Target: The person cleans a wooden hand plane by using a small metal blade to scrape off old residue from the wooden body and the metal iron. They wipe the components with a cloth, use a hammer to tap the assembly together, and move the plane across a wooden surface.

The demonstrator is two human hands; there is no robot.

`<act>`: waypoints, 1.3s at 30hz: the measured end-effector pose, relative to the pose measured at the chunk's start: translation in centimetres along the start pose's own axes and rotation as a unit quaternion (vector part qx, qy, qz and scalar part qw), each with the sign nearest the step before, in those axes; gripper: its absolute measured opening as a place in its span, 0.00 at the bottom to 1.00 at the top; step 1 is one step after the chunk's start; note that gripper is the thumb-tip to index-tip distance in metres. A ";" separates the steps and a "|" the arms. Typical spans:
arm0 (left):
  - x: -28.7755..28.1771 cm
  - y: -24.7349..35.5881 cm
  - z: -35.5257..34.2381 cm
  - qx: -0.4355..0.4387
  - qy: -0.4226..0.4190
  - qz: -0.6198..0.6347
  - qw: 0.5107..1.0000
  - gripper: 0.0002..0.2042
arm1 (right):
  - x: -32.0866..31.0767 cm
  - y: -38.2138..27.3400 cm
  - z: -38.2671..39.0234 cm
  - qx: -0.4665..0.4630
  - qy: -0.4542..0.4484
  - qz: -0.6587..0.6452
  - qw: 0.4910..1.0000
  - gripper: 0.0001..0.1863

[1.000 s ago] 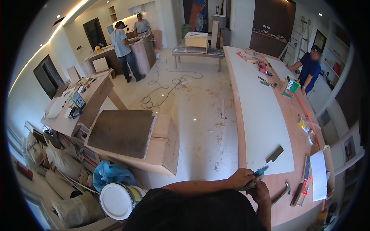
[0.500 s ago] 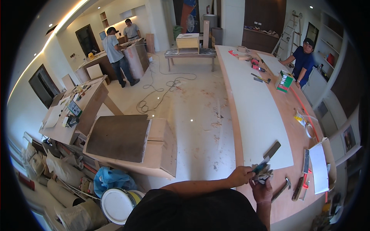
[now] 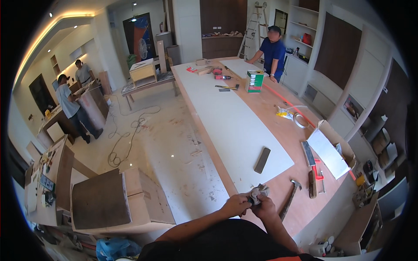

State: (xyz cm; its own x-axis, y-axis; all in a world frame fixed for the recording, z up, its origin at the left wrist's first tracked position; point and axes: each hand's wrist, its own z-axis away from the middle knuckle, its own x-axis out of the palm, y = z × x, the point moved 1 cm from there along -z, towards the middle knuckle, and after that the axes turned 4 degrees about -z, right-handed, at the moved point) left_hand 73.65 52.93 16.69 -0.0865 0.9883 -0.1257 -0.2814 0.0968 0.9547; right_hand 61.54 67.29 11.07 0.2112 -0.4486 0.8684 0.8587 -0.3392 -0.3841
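Both hands meet at the near edge of the long wooden workbench (image 3: 278,126), and together they grip one small grey object (image 3: 257,192). The left hand (image 3: 236,204) is curled around its left side with fingers closed; the right hand (image 3: 262,207) closes on it from below and the right. What the object is cannot be told at this size: it looks like a crumpled or folded grey piece with a dark spot in the middle.

Several things sit close enough to matter. A hammer (image 3: 290,198) lies just right of the right hand, its handle angled toward the bench edge. A nudge from the right wrist or elbow could probably roll it off onto the floor or a foot. A dark flat block (image 3: 262,160) rests just beyond the hands on the white panel (image 3: 237,117), and a sweep forward could push it along and scuff the panel.

The grip itself looks like the main risk. The object is held above the very edge of the bench rather than over its middle, so if the fingers slip it would likely drop to the littered floor (image 3: 174,148) on the left and be hard to find among the chips and the loose cable (image 3: 126,135).
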 end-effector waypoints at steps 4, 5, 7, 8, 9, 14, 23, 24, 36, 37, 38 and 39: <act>0.3 0.9 0.0 0.009 -0.044 -0.028 0.999 0.14 | -0.4 -2.4 0.8 -0.107 0.096 -0.055 0.988 0.12; 0.5 1.0 -0.1 0.007 -0.059 -0.043 0.997 0.15 | -1.3 -3.4 0.9 -0.129 0.112 -0.056 0.984 0.12; 0.4 0.8 -0.2 0.024 -0.076 -0.074 0.994 0.15 | -2.7 -5.6 0.6 -0.212 0.093 -0.057 0.971 0.10; 0.5 0.7 -0.3 0.043 -0.090 -0.104 0.990 0.15 | -3.0 -6.7 1.3 -0.215 0.090 -0.021 0.972 0.10; 0.5 0.5 -0.3 0.040 -0.089 -0.104 0.990 0.15 | -1.9 -7.6 2.2 -0.214 0.087 0.014 0.973 0.10; 1.4 0.7 -0.9 0.046 0.048 0.078 0.995 0.13 | -1.3 -7.7 3.9 -0.185 0.057 0.009 0.981 0.18; 2.1 -1.2 -2.7 0.005 -0.071 0.065 0.995 0.12 | 2.2 -3.5 3.4 -0.097 0.032 -0.020 0.995 0.21; 2.2 -1.2 -2.8 0.004 -0.071 0.065 0.995 0.12 | 1.5 -3.4 3.0 -0.094 0.039 -0.015 0.995 0.20; 2.1 -1.0 -2.9 -0.009 -0.078 -0.007 0.997 0.12 | 3.0 -3.7 3.5 -0.143 0.045 0.101 0.984 0.15; 2.3 -1.5 -3.1 0.003 -0.083 0.008 0.997 0.13 | 2.3 -3.9 3.4 -0.157 0.057 0.107 0.980 0.14; 2.4 -1.5 -2.9 0.014 -0.088 0.022 0.996 0.13 | 1.7 -4.0 3.4 -0.157 0.057 0.106 0.980 0.14; 2.4 -1.6 -2.9 0.013 -0.089 0.022 0.996 0.13 | 1.1 -4.3 3.5 -0.163 0.058 0.140 0.975 0.13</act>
State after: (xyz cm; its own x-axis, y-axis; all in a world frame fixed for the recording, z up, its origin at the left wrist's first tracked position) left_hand 71.12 54.79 14.13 0.0732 0.9966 -0.0368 -0.2558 0.0544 0.9652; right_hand 59.68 71.15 14.77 0.3459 -0.6456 0.6809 0.5767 -0.4261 -0.6970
